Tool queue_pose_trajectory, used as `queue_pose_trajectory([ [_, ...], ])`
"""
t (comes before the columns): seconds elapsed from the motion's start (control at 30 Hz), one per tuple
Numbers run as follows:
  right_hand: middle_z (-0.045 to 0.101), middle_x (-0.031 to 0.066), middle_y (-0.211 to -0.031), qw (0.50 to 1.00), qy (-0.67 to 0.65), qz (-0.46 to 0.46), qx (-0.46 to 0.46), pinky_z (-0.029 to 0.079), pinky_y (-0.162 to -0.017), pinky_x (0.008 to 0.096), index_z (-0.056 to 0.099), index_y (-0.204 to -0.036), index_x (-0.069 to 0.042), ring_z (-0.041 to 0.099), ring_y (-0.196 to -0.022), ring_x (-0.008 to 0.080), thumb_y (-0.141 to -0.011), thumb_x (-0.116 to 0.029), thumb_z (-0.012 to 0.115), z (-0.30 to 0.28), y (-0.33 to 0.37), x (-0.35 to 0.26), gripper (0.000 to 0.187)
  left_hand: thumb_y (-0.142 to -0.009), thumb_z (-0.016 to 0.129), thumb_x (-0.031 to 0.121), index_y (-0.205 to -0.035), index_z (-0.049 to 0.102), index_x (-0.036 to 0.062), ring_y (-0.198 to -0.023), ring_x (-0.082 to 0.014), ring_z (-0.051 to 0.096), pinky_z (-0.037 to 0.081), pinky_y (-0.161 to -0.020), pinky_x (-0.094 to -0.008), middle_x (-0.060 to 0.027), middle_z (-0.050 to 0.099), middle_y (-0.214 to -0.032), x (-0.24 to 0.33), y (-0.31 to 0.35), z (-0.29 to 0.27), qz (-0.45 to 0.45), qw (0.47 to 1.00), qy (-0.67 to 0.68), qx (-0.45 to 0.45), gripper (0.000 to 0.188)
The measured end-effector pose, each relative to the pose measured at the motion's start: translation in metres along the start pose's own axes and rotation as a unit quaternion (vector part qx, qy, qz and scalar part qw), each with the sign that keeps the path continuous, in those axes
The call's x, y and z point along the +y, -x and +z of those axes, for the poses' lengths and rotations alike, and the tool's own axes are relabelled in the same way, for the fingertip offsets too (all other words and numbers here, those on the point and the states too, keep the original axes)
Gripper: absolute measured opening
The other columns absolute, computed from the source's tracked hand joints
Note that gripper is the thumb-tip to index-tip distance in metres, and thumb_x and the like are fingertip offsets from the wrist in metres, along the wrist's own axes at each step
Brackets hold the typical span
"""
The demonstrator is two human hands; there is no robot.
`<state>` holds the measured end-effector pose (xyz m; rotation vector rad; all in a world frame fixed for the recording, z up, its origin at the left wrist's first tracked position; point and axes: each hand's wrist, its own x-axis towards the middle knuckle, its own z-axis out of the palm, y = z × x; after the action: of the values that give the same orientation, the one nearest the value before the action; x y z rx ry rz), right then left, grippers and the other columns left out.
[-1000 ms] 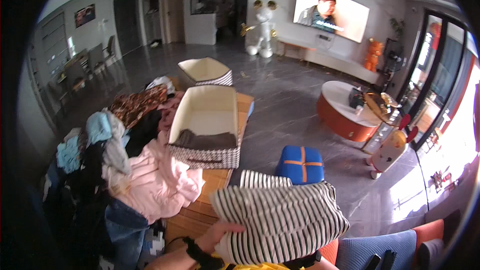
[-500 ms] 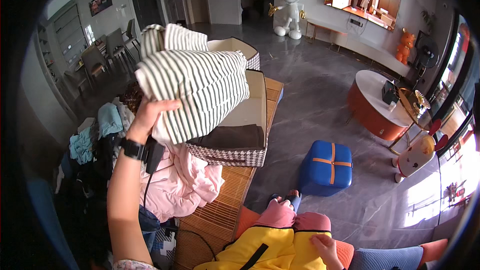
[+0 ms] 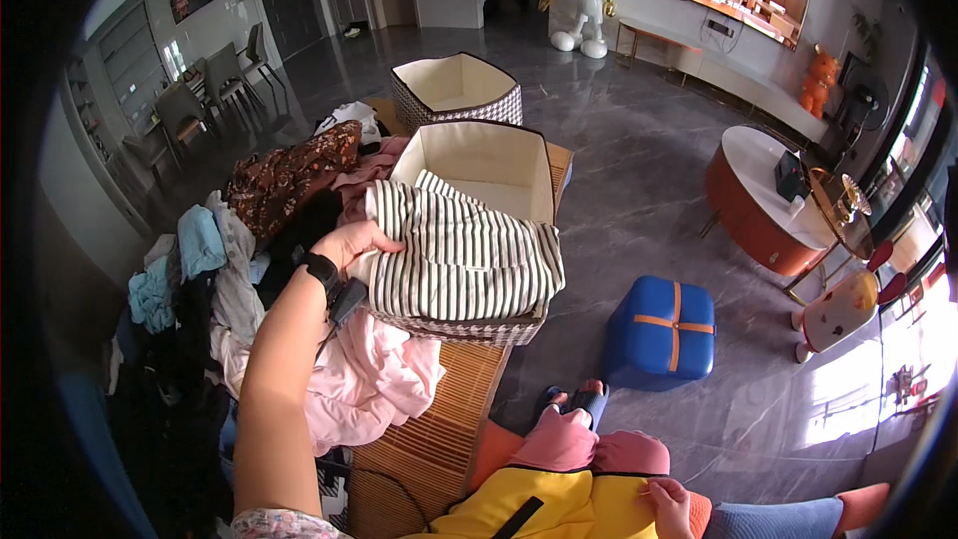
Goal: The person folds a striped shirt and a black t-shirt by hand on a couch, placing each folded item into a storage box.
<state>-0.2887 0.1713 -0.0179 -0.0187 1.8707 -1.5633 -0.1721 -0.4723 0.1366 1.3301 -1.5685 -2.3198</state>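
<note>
My left hand (image 3: 357,243), closed with its thumb on top, grips the left edge of a folded striped garment (image 3: 469,260) in white and dark grey. The garment lies over the near part of a fabric storage box (image 3: 469,150) with a cream lining and a houndstooth outside, and covers the dark cloth in it. A pink garment (image 3: 374,379) is bunched below my left wrist. My right hand (image 3: 669,507) rests at the yellow cloth (image 3: 589,504) over my lap, fingers curled together; whether anything is between them is hidden.
A second houndstooth box (image 3: 454,85) stands behind the first. Heaped clothes, including a brown patterned garment (image 3: 289,175) and a light blue one (image 3: 202,243), lie to the left. A slatted bamboo mat (image 3: 454,389) is beneath. A blue stool (image 3: 659,334) stands on the floor at right.
My left hand has brought the striped garment down and to the right, from raised in the air onto the near box. Both boxes are now more visible. My right hand stays at my lap.
</note>
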Motion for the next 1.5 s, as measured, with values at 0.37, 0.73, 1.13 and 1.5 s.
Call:
queue_pose_trajectory([
  [0.37, 0.069, 0.0086, -0.086, 0.996, -0.079, 0.030, 0.018, 0.053, -0.065, 0.0262, 0.065, -0.099, 0.001, 0.063, -0.072, 0.0134, -0.093, -0.009, 0.060, -0.003, -0.011, 0.010, 0.014, -0.072, 0.078, 0.036, -0.089, 0.067, 0.0017, -0.089, -0.0341, 0.064, 0.051, -0.079, -0.0388, -0.0164, 0.066, -0.094, -0.010, 0.024, 0.052, 0.233, 0.667, -0.683, 0.186, 0.040],
  [0.73, 0.066, 0.0048, -0.078, 0.998, 0.013, 0.022, 0.057, 0.045, -0.057, 0.0236, 0.067, -0.098, -0.001, 0.057, -0.064, 0.0122, -0.092, -0.018, 0.063, 0.021, -0.017, 0.000, 0.019, -0.082, 0.051, 0.015, -0.100, 0.072, 0.0015, -0.100, -0.0333, 0.065, 0.051, -0.084, -0.0428, -0.0211, 0.067, -0.108, -0.073, -0.047, 0.012, -0.037, 0.536, -0.841, -0.059, 0.031],
  [1.13, 0.059, 0.0025, -0.071, 0.986, 0.079, -0.145, -0.013, 0.040, -0.047, 0.0248, 0.064, -0.096, -0.006, 0.049, -0.054, 0.0103, -0.095, -0.017, 0.060, -0.032, -0.070, 0.088, 0.012, -0.085, 0.070, 0.015, -0.092, 0.064, 0.0051, -0.089, -0.0210, 0.065, 0.052, -0.079, -0.0355, -0.0087, 0.068, -0.103, -0.230, 0.171, 0.074, 0.501, 0.743, -0.391, 0.210, 0.013],
  [1.5, 0.068, 0.0069, -0.080, 0.927, 0.213, -0.291, 0.106, 0.050, -0.067, 0.0334, 0.070, -0.093, -0.001, 0.059, -0.071, 0.0161, -0.088, -0.021, 0.070, -0.046, -0.077, 0.106, 0.020, -0.078, 0.072, 0.009, -0.084, 0.067, 0.0032, -0.083, -0.0303, 0.066, 0.051, -0.076, -0.0376, -0.0118, 0.070, -0.088, -0.276, 0.372, -0.067, 0.418, 0.605, -0.397, 0.549, 0.010],
])
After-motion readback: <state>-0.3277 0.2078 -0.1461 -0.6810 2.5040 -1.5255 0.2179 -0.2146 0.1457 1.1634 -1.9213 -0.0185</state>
